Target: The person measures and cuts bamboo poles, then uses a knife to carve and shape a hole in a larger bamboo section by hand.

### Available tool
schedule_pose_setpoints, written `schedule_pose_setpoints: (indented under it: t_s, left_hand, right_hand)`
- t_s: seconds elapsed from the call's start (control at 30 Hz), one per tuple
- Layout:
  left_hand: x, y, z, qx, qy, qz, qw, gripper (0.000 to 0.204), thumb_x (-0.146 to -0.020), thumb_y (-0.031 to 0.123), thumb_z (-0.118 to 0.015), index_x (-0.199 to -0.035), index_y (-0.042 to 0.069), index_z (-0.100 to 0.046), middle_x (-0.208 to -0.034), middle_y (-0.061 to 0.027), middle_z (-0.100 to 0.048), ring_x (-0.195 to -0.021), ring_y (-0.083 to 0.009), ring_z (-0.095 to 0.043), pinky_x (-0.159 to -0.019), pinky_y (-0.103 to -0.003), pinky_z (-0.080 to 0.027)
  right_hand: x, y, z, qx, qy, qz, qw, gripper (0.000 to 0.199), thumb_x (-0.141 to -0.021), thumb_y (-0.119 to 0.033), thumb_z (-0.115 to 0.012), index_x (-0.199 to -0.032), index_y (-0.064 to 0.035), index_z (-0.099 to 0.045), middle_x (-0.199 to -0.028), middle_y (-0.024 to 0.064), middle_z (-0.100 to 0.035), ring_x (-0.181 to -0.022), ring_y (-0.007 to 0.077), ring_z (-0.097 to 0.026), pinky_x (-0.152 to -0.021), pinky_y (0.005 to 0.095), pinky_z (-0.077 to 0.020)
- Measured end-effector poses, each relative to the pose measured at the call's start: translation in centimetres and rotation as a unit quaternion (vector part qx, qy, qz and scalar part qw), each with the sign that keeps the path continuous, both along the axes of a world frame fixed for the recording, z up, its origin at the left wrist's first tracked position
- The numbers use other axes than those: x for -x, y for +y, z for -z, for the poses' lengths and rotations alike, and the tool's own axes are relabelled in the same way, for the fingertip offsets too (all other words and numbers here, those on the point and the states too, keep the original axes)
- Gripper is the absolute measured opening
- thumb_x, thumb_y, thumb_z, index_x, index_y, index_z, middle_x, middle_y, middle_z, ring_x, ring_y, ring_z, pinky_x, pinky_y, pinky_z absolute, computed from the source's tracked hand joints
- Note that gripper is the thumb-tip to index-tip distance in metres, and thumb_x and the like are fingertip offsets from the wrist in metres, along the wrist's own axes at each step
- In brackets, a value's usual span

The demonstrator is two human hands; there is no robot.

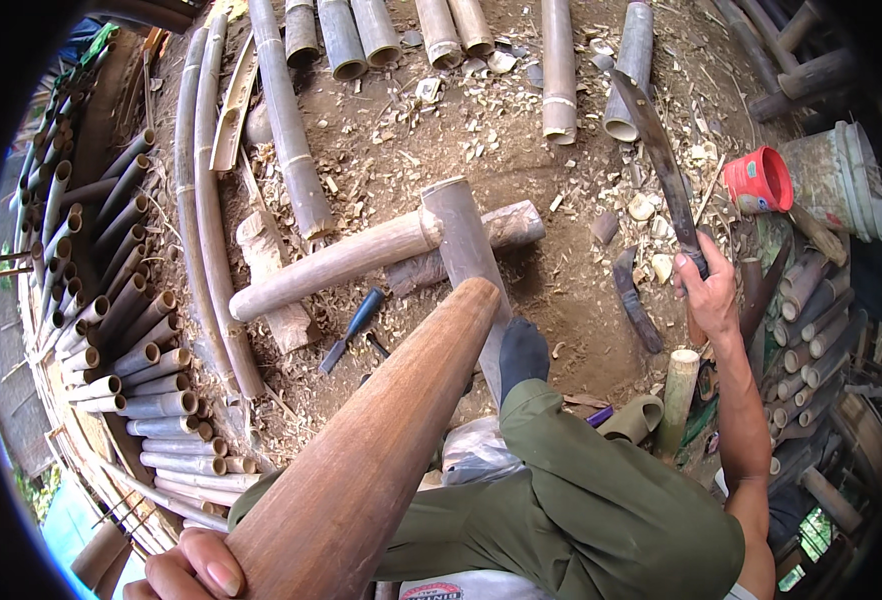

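Low at the left, my left hand point(191, 570) grips the near end of a long, smooth brown pole point(371, 430), bamboo or wood. Its far end overlaps in view a greyish bamboo length point(461, 235) on the ground. My right hand point(709, 285) is closed round the dark handle of a machete point(667, 160), whose curved blade points up and away from me. A lighter bamboo length point(341, 262) meets the greyish one crosswise, beside a short log point(516, 226). My dark-socked foot point(523, 350) rests against the greyish length. Apart from both hands lies a blue-handled chisel point(364, 315).
Cut bamboo tubes point(166, 405) are stacked along the left, with more point(811, 330) at right. Several bamboo poles point(296, 130) lie at the back among wood chips. A red cup point(759, 180) and a dirty bucket point(841, 190) stand right. A curved dark piece point(635, 300) lies near my right hand.
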State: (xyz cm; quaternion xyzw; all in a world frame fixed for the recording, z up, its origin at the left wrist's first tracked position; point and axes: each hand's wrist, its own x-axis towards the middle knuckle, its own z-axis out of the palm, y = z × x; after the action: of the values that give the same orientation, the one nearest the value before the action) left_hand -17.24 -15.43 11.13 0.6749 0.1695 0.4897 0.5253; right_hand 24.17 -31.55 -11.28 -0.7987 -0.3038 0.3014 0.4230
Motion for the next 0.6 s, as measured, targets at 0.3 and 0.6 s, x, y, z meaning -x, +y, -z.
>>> schedule_pose_setpoints:
  t_s: [0.3,0.6]
  left_hand:
    - [0.3,-0.6,-0.8,0.036,0.002,-0.036,0.999,0.08,-0.078,0.027,-0.081,-0.145,0.019,-0.036,-0.114,0.0016,-0.054,-0.108,-0.0214,-0.052,-0.101,-0.046,-0.036]
    - [-1.9,-2.2,-3.0,0.093,0.135,-0.127,0.978,0.076,-0.077,0.018,-0.079,-0.141,0.019,-0.039,-0.11,0.0035,-0.053,-0.103,-0.019,-0.051,-0.102,-0.044,-0.035]
  right_hand:
    - [0.6,0.9,-0.4,0.003,-0.004,-0.02,1.0,0.035,-0.095,-0.015,-0.059,-0.125,0.002,-0.056,-0.07,-0.0034,-0.053,-0.058,0.0047,-0.049,-0.052,0.0223,-0.0414]
    - [0.7,0.9,-0.3,0.018,-0.027,-0.041,0.999,0.034,-0.094,-0.015,-0.06,-0.122,0.003,-0.057,-0.069,-0.0026,-0.053,-0.058,0.0055,-0.048,-0.052,0.0241,-0.0401]
